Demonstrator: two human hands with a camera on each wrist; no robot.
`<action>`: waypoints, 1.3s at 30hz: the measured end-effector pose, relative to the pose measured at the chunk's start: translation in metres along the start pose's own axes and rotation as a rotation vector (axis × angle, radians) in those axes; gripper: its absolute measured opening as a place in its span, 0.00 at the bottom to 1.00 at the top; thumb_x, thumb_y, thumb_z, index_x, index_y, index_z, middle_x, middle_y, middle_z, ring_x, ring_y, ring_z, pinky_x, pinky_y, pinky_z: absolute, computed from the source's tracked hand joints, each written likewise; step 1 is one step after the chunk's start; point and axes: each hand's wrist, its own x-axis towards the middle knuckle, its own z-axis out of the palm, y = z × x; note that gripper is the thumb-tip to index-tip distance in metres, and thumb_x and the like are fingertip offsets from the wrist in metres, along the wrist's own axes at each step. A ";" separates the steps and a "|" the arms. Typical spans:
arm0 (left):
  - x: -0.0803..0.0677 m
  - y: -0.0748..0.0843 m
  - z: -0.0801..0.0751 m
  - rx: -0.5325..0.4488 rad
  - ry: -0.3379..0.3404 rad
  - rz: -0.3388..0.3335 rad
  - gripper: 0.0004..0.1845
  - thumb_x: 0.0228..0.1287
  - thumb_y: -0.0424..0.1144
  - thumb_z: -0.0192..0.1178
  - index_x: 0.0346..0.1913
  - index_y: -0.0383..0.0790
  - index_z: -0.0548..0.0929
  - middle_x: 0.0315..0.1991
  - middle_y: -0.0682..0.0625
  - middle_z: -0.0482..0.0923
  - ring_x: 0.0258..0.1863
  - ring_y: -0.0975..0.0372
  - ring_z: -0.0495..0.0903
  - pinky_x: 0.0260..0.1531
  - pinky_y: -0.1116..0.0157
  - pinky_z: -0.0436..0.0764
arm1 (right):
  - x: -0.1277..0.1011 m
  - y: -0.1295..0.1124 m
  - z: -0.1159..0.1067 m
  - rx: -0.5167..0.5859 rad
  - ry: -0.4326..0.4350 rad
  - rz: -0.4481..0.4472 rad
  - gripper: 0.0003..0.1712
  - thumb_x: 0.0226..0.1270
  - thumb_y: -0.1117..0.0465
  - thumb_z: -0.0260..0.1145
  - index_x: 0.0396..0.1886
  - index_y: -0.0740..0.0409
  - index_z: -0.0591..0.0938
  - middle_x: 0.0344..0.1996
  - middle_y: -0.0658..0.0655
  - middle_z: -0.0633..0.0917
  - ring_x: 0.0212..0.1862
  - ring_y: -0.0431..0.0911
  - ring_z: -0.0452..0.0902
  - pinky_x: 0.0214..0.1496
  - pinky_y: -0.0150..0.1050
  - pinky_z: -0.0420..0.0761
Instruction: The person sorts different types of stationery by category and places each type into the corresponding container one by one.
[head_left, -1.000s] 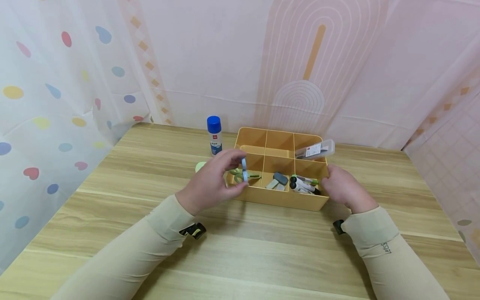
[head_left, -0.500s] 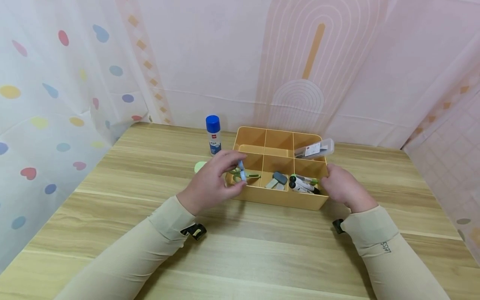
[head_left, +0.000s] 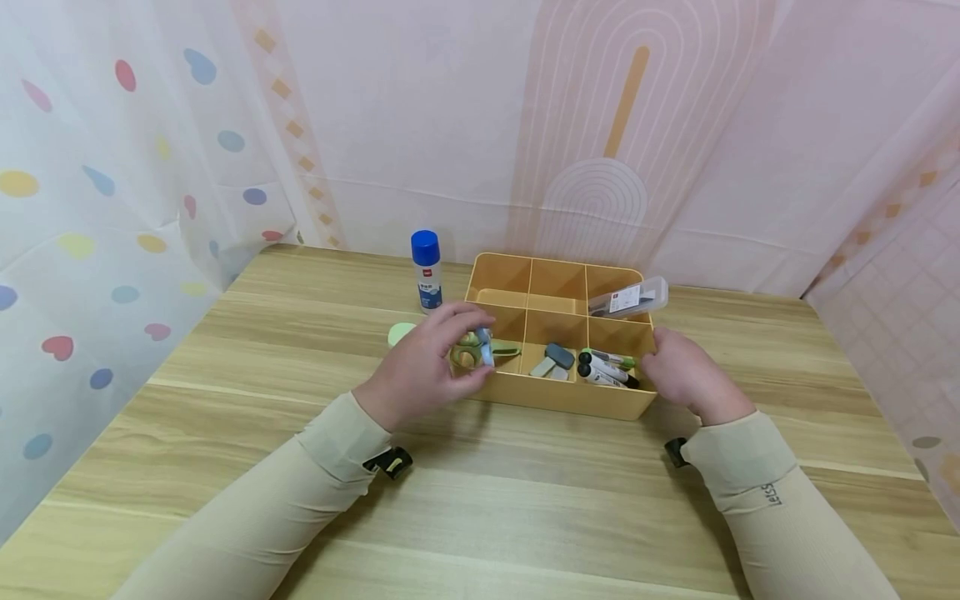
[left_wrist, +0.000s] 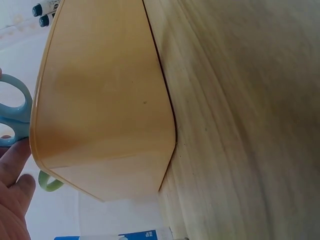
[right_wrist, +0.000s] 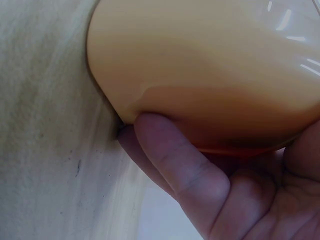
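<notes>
Holding scissors [head_left: 480, 350] over the tray's [head_left: 558, 400] front-left compartment, the left hand [head_left: 423, 362] pinched them; the right hand [head_left: 682, 375] gripped the tray's right end.
Left wrist view showed blue handles [left_wrist: 12, 112] above the rim; right wrist view showed fingers [right_wrist: 180, 165] curled against the wall.

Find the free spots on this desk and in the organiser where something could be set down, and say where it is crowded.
Free: the wooden table near the sleeves, and the organiser's rear left and middle compartments. Crowded: the front row, with scissors pinched by the left hand, erasers and markers; the right hand grips the right wall.
</notes>
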 end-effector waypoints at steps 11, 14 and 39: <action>0.001 -0.004 0.000 0.024 -0.012 -0.016 0.27 0.64 0.41 0.73 0.63 0.37 0.80 0.62 0.43 0.78 0.58 0.54 0.81 0.58 0.56 0.86 | 0.001 0.002 0.001 -0.007 0.000 0.000 0.26 0.78 0.62 0.47 0.68 0.75 0.71 0.43 0.66 0.81 0.36 0.54 0.74 0.34 0.42 0.74; 0.001 -0.006 0.001 0.033 -0.016 -0.014 0.26 0.63 0.41 0.73 0.62 0.38 0.80 0.61 0.44 0.78 0.56 0.55 0.81 0.57 0.57 0.86 | 0.001 0.002 0.001 -0.004 -0.001 0.000 0.26 0.78 0.62 0.47 0.68 0.75 0.71 0.43 0.66 0.82 0.36 0.53 0.74 0.33 0.42 0.74; 0.004 -0.008 0.001 -0.028 -0.040 -0.128 0.22 0.65 0.42 0.72 0.58 0.37 0.78 0.51 0.48 0.78 0.48 0.58 0.79 0.50 0.60 0.86 | 0.001 0.001 0.001 0.007 0.005 -0.005 0.26 0.78 0.62 0.47 0.67 0.76 0.71 0.39 0.63 0.81 0.34 0.52 0.73 0.32 0.42 0.73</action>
